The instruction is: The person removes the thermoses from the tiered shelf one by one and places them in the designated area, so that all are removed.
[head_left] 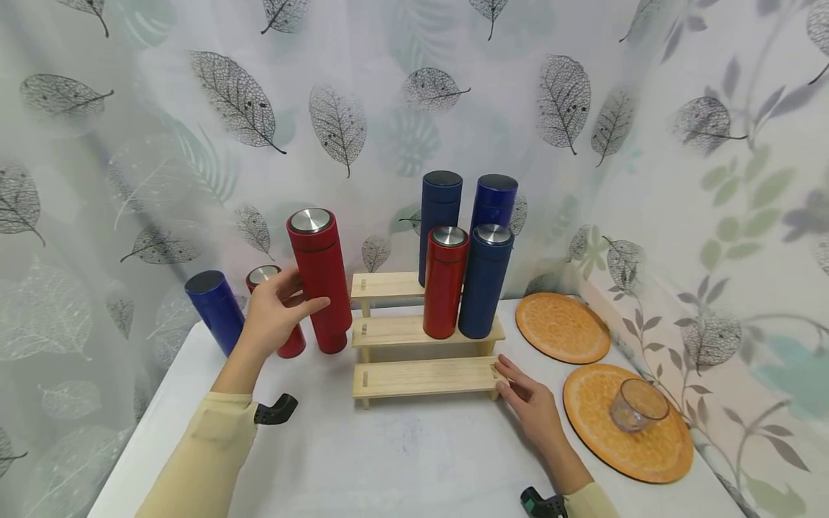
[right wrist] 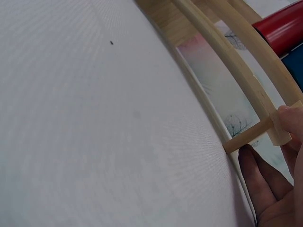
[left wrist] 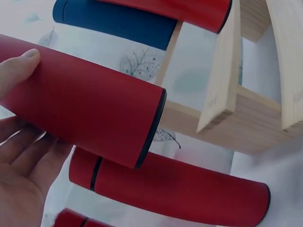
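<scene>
My left hand (head_left: 275,313) grips a red thermos bottle (head_left: 319,262) with a silver lid, thumb on one side and fingers on the other. In the left wrist view the bottle's black-rimmed base (left wrist: 154,127) is raised, overlapping another red thermos (left wrist: 184,187) that stands on the table. To the right is a three-tier wooden rack (head_left: 421,378). At the right end of its lowest tier, my right hand (head_left: 531,403) pinches the board between thumb and fingers. A red thermos (head_left: 445,284) and a blue thermos (head_left: 484,284) stand on the middle tier, two more dark blue ones (head_left: 442,198) behind them.
Left of my left hand stand a blue thermos (head_left: 214,306) and a partly hidden red one (head_left: 291,345). On the right lie two orange-slice placemats (head_left: 560,327), the nearer bearing a clear glass (head_left: 637,406). A leaf-patterned curtain (head_left: 388,108) hangs behind the white table (head_left: 388,460).
</scene>
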{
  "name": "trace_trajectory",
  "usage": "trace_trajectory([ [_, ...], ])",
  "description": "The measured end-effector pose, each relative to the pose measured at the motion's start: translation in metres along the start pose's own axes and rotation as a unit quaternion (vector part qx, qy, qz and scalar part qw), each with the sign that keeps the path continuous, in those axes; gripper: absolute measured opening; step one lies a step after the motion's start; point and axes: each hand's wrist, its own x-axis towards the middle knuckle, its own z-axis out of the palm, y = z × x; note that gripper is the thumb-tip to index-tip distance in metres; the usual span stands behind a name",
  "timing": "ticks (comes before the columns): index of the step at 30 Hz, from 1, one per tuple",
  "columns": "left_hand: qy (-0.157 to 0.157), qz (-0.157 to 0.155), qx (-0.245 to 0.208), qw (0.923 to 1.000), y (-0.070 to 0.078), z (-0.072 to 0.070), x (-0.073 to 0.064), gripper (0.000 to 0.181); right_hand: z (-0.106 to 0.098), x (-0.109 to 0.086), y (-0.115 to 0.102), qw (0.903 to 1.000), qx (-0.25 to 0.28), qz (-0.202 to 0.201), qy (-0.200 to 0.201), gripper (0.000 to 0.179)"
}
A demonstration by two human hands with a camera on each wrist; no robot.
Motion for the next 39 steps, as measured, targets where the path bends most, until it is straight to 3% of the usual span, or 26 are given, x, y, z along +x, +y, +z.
trace_trajectory([
  [6,0.006,-0.006,-0.031,0.9995,-0.015,0.003,-0.014,0.067,-0.002,0.002,-0.004,1.0,-0.003,-0.003,0.003,0.045],
  [15,0.014,-0.025,-0.034,0.999,-0.038,0.004,-0.028,0.067,-0.003,0.002,-0.003,1.0,-0.008,0.001,0.003,0.045],
  [23,0.011,-0.052,-0.025,0.9983,-0.059,0.008,-0.042,0.071,-0.006,-0.004,-0.001,0.9998,-0.009,0.014,0.006,0.044],
  [29,0.013,-0.049,-0.017,0.9986,-0.072,0.012,-0.048,0.071,-0.006,-0.002,-0.002,0.9999,-0.007,0.011,0.007,0.044],
  [35,0.005,-0.088,0.008,0.9961,-0.079,0.009,-0.058,0.074,0.002,-0.004,-0.002,0.9999,0.001,0.01,0.005,0.044],
  [39,0.007,-0.092,0.005,0.9957,-0.086,0.011,-0.06,0.075,0.002,-0.003,-0.003,0.9999,0.007,0.008,0.009,0.043],
])
